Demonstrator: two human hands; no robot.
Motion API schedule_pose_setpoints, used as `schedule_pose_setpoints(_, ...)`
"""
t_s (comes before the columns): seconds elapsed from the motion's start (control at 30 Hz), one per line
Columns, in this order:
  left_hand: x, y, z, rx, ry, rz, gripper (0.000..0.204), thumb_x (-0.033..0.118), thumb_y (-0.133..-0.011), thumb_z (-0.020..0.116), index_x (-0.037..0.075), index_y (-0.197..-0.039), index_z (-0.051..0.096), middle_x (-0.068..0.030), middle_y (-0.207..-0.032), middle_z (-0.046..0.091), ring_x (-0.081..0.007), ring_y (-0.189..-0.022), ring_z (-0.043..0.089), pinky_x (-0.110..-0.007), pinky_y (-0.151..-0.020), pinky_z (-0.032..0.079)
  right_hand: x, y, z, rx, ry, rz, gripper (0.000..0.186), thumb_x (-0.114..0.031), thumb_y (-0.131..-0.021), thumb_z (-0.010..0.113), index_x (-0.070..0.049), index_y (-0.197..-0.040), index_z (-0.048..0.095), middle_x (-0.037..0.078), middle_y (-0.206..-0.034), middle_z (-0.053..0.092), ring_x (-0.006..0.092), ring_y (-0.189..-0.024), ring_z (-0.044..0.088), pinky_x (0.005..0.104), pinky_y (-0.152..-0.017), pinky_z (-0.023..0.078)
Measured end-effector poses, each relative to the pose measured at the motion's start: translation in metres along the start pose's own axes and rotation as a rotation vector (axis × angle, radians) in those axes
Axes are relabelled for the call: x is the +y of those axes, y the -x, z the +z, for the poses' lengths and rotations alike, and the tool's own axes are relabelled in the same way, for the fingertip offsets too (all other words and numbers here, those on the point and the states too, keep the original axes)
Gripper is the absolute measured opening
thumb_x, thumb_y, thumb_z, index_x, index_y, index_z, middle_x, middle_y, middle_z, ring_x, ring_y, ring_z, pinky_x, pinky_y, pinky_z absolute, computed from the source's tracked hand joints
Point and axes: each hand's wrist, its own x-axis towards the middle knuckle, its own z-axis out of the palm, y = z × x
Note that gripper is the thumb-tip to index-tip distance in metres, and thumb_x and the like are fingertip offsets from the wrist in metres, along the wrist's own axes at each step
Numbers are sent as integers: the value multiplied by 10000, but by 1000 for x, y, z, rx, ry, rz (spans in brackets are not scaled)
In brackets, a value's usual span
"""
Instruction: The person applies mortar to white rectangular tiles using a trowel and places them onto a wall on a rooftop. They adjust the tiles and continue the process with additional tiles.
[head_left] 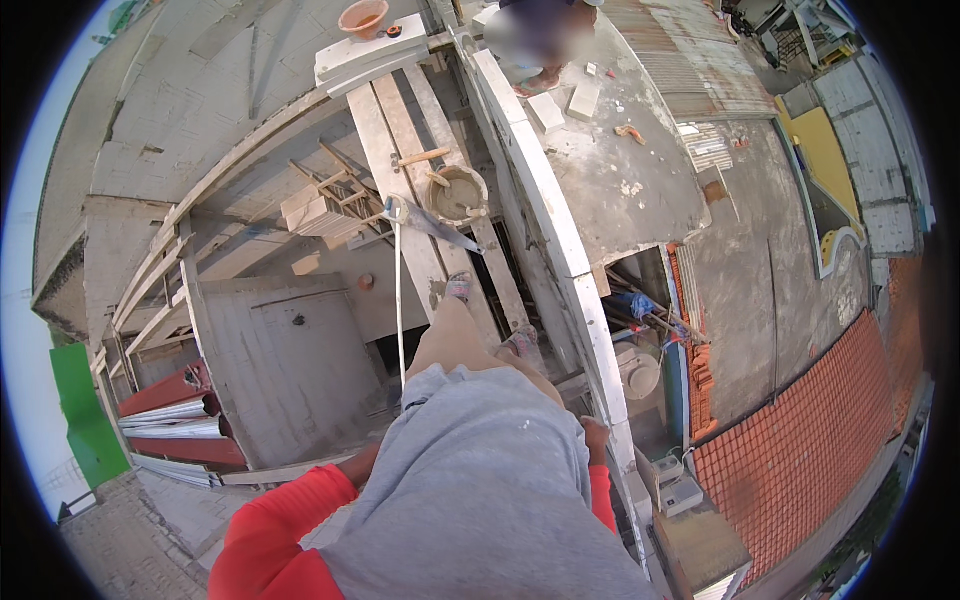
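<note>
My left hand (pixel 360 465) hangs at my left hip, its fingers hidden behind my grey shirt. My right hand (pixel 594 434) is at my right side beside the white block wall (pixel 580 300); whether its fingers grip anything is unclear. I stand on wooden planks (pixel 385 130) laid along that wall. Ahead of my feet are a mortar bucket (pixel 460 200), a tool with a wooden handle (pixel 425 157) and a handsaw (pixel 455 238). A thin white strip (pixel 400 300) runs down from beside the saw.
A bowl (pixel 362 18) sits on white blocks at the plank's far end. A co-worker (pixel 535 40) is across the wall near loose blocks (pixel 583 97). Open drops with framing and a ladder (pixel 340 185) lie left. A tiled roof (pixel 800 410) lies below right.
</note>
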Motion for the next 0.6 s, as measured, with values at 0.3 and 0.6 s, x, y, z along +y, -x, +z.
schedule_pose_setpoints(0.3,19,0,24,101,160,26,455,327,-1004,706,61,-1373,692,-195,-1355,728,-315,-1220,687,-428,-1023,522,18,-14,-27,-111,0,-90,213,-275,-871,729,-118,-742,666,116,-822,720,353,-816,721,500,-704,539)
schedule_pose_setpoints(0.6,-40,-25,50,114,24,161,447,334,-997,706,80,-1365,701,-197,-1360,722,-317,-1257,680,-424,-1045,520,-56,-85,-91,-316,-407,239,193,-228,-858,747,-73,-745,726,45,-706,706,227,-629,707,398,-579,544)
